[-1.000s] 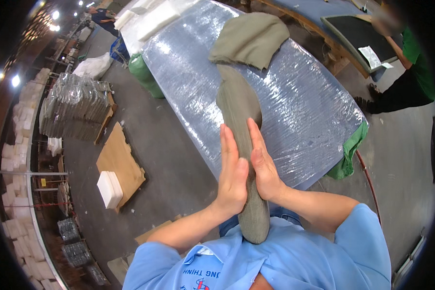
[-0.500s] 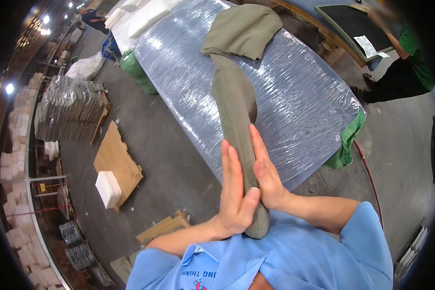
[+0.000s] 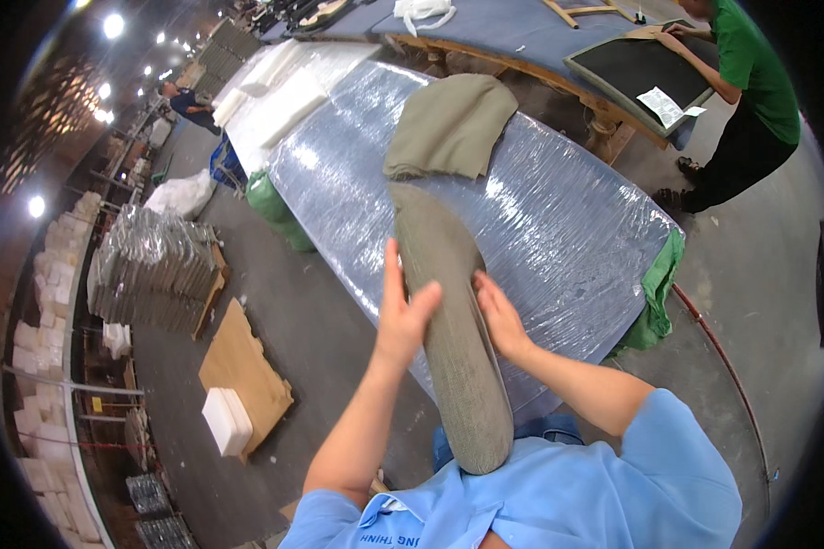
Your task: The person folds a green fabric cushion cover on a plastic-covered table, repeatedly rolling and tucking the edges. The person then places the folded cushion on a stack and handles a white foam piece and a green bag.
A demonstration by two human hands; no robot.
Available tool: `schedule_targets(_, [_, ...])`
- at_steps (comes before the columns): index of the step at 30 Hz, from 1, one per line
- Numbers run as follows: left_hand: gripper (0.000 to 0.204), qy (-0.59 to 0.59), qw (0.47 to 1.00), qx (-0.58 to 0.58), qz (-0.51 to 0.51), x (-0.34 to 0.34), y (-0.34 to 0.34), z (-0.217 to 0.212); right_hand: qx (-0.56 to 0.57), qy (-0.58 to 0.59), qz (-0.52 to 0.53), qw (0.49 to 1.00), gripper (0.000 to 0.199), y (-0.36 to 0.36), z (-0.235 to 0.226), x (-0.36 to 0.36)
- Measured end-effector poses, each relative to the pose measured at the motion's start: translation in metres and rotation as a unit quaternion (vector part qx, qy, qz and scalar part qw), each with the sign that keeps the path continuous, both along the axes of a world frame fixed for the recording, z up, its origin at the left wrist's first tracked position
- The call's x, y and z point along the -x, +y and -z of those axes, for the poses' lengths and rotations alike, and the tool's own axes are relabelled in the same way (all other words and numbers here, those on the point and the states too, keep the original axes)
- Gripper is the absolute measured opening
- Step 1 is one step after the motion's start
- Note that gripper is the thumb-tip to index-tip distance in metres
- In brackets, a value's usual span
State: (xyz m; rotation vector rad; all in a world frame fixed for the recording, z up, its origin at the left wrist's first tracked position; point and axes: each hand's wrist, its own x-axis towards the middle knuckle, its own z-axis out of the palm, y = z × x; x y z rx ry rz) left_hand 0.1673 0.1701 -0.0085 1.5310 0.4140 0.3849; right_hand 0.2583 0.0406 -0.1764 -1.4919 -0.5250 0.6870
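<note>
A long padded cushion in grey-green woven fabric stands on edge before me, its near end against my shirt and its far end over the plastic-wrapped table. My left hand lies along its left side, fingers stretched out and thumb towards its upper edge. Against its right side rests my right hand, flat, with some fingertips hidden behind the fabric. Neither hand is closed round the cushion. Just beyond its far end lies a folded piece of matching fabric.
White foam blocks lie at the table's far left end. Green bags hang at its sides. On the floor to the left are a cardboard sheet, white pads and a wrapped stack. A co-worker in green handles a dark panel.
My hands have moved apart from their close press and slid farther along the cushion. The cushion's broad face now shows more. My view has tilted up, showing more of the far room.
</note>
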Motion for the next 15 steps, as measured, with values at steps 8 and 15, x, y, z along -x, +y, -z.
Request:
schedule_targets(8, [0.087, 0.040, 0.998, -0.007, -0.054, -0.085, 0.096, 0.006, 0.078, -0.019, 0.201, 0.976, 0.057, 0.121, 0.029, -0.085])
schedule_targets(15, [0.074, 0.058, 0.996, 0.073, 0.000, -0.091, 0.103, 0.028, 0.103, -0.029, 0.246, 0.963, 0.073, 0.142, 0.028, -0.090])
